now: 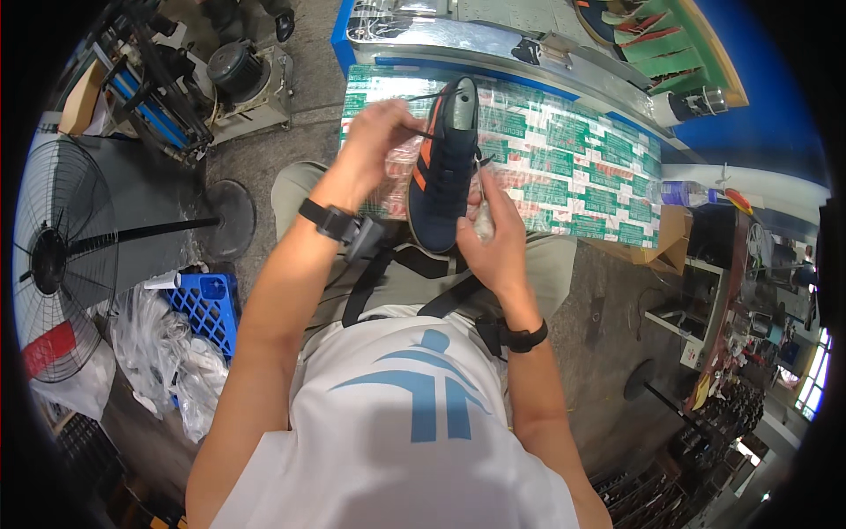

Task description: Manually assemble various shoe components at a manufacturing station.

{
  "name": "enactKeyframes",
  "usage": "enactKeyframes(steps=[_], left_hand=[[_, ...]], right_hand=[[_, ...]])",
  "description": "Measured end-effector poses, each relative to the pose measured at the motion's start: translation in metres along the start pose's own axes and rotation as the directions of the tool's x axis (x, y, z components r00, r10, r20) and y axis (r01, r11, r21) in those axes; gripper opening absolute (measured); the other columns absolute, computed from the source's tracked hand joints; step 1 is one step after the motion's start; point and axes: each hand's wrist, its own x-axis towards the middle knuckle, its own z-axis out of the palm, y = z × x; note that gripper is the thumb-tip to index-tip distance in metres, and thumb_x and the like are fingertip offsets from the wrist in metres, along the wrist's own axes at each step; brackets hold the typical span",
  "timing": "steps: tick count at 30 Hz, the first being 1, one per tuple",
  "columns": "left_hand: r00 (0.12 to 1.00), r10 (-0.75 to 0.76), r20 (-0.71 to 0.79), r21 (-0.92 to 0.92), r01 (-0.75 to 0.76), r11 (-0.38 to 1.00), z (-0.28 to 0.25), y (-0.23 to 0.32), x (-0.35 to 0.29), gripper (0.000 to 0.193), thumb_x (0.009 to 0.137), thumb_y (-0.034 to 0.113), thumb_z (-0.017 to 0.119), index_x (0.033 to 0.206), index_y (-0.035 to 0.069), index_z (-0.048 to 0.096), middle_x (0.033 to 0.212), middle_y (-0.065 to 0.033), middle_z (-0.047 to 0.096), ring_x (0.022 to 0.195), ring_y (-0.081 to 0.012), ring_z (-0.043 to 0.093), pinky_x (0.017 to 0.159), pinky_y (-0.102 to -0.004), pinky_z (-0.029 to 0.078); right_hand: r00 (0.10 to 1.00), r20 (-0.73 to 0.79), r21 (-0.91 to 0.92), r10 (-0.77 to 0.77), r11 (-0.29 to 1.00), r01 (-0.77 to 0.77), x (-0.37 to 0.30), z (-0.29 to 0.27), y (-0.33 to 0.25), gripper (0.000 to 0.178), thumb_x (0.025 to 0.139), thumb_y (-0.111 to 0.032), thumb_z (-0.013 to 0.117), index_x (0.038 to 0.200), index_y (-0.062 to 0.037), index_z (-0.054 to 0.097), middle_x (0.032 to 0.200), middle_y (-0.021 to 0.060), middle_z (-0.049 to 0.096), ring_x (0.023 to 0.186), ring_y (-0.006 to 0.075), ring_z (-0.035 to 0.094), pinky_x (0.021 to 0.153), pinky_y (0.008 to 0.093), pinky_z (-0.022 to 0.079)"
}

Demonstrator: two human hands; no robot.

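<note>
A dark navy sneaker [448,176] with orange side stripes is held above the front edge of a board covered in printed tape, its toe toward me. A grey-green shoe last [460,108] with a round hole fills its opening. My left hand [377,141], fingers closed, pinches a black shoelace [418,133] on the shoe's left side. My right hand [495,231] grips the sneaker's right side near the toe. Another black lace end [484,161] sticks out above the right fingers. Something whitish shows beside the right palm; I cannot make out what it is.
A blue-edged machine bench [458,37] with a rack of shoes [648,40] stands beyond the taped board [564,159]. A plastic bottle [687,193] lies at right. To the left are a standing fan [53,256], a blue crate [204,304] and clear plastic bags [167,353].
</note>
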Motion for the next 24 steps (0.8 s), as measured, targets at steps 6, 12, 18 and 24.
enactKeyframes(steps=[6, 12, 18, 24], left_hand=[[0.906, 0.241, -0.347, 0.652, 0.049, 0.756, -0.021, 0.045, 0.031, 0.063, 0.097, 0.006, 0.079, 0.154, -0.011, 0.056, 0.135, -0.0239, 0.071, 0.117, -0.0300, 0.075, 0.098, -0.0413, 0.062], [0.949, 0.174, 0.265, 0.856, -0.314, 0.411, 0.036, 0.012, 0.059, 0.098, 0.093, 0.043, 0.094, 0.168, 0.001, 0.048, 0.142, -0.0282, 0.071, 0.123, -0.0325, 0.072, 0.100, -0.0428, 0.061], [0.946, -0.068, 0.317, 0.644, -0.162, 0.748, 0.039, 0.011, 0.069, 0.107, 0.090, 0.038, 0.097, 0.173, 0.000, 0.040, 0.143, -0.0263, 0.072, 0.129, -0.0308, 0.070, 0.106, -0.0429, 0.060], [0.929, -0.081, 0.361, 0.735, -0.230, 0.639, 0.033, 0.013, 0.069, 0.111, 0.093, 0.053, 0.091, 0.174, -0.001, 0.038, 0.154, -0.0337, 0.063, 0.145, -0.0403, 0.062, 0.118, -0.0449, 0.053]], right_hand=[[0.960, 0.118, -0.308, -0.253, 0.910, 0.277, 0.033, 0.030, 0.006, 0.084, 0.085, -0.025, 0.084, 0.157, 0.0077, 0.056, 0.106, 0.0162, 0.067, 0.095, 0.0366, 0.069, 0.083, 0.0479, 0.056], [0.965, 0.156, -0.350, -0.212, 0.901, 0.255, 0.026, 0.021, -0.007, 0.081, 0.087, -0.028, 0.081, 0.154, 0.0104, 0.058, 0.102, 0.0174, 0.066, 0.092, 0.0378, 0.069, 0.082, 0.0493, 0.056], [0.978, 0.206, -0.094, 0.021, 0.996, -0.001, 0.046, 0.023, -0.025, 0.069, 0.090, -0.029, 0.076, 0.147, 0.0081, 0.064, 0.103, 0.0204, 0.072, 0.096, 0.0420, 0.072, 0.086, 0.0523, 0.058], [0.901, 0.423, -0.087, -0.097, 0.985, 0.147, 0.001, 0.064, -0.050, 0.074, 0.086, -0.028, 0.079, 0.151, 0.0030, 0.062, 0.110, 0.0231, 0.073, 0.102, 0.0444, 0.074, 0.091, 0.0501, 0.061]])
